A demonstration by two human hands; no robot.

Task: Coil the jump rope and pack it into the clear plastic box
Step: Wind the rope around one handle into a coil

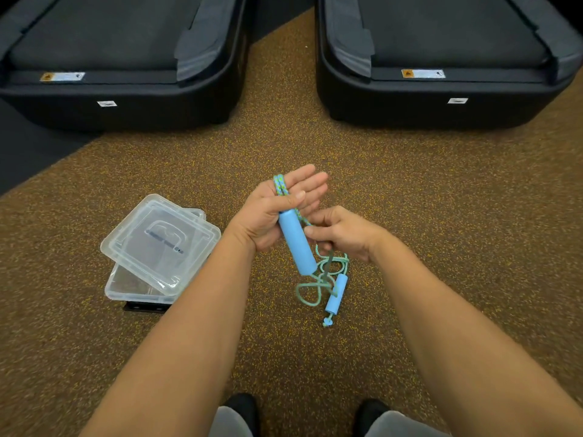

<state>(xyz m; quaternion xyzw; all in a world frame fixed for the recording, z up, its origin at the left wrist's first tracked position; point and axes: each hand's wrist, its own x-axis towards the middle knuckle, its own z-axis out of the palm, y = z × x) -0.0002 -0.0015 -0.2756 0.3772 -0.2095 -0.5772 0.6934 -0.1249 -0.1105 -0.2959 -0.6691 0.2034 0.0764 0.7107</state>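
Note:
My left hand (277,206) is raised palm up with its fingers straight. Its thumb pins a blue handle (296,244) of the jump rope against the palm, and two turns of green-blue rope (280,184) run over the hand's far edge. My right hand (344,231) pinches the rope just right of that handle. From there the rope drops to a loose tangle (315,285) on the floor beside the second blue handle (336,293). The clear plastic box (138,288) stands on the floor to the left, its lid (161,241) lying askew on top.
The floor is brown speckled rubber (410,184). Two black treadmill ends (126,99) (441,102) stand at the far side with a gap between them. My two dark shoes (243,411) (372,411) show at the bottom edge.

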